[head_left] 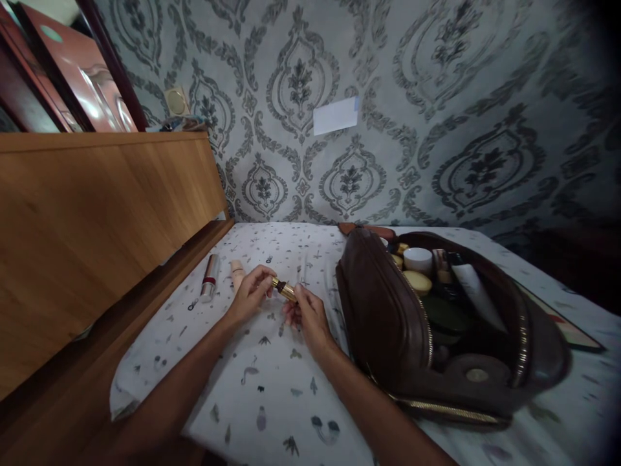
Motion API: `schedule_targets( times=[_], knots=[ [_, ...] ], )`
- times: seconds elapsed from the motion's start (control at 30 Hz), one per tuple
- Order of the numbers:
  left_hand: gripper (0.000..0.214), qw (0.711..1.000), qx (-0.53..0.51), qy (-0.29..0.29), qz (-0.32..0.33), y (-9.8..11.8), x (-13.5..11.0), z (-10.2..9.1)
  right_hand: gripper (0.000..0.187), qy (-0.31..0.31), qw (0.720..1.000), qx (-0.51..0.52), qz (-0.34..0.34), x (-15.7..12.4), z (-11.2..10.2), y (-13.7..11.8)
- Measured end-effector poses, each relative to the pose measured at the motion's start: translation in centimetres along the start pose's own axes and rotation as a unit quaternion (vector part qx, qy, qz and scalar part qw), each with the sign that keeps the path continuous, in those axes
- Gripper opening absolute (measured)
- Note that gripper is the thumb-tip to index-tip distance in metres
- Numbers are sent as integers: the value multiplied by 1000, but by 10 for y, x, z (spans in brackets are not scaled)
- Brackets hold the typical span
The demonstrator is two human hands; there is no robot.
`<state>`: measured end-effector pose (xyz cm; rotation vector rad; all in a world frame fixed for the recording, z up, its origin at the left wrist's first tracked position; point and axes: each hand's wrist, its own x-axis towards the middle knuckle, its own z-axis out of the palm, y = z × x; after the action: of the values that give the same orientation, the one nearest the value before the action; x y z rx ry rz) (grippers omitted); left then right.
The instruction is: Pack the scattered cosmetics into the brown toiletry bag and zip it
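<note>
Both hands meet above the patterned white cloth, joined by a slim gold lipstick tube (286,290) with a dark band near its left end. My left hand (252,289) pinches that left end between thumb and fingers. The thicker right end is gripped by my right hand (311,316), its other fingers curled beneath. Just behind my left hand stands a pale pink tube (237,272), partly hidden by the fingers. Farther left lies a silver and dark red cylindrical tube (209,278).
An open brown leather bag (378,291) stands at the right, holding a white-lidded jar (418,260), a white squeeze tube (478,294) and other cosmetics. A flat board (563,320) lies behind it. Wooden panelling (111,226) borders the left; a patterned wall (301,162) rises behind.
</note>
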<state>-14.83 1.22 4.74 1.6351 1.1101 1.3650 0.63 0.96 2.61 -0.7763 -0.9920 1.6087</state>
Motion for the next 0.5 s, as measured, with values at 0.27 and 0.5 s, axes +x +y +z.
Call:
schedule_targets(
  times=[0.27,0.5],
  knots=[
    [35,1000,-9,7,-29,-3,1,3,50,-2,1000,1,-12,0,-3,1],
    [35,999,-9,11,-36,-2,1,3,49,2,1000,1,-11,0,-1,0]
  ],
)
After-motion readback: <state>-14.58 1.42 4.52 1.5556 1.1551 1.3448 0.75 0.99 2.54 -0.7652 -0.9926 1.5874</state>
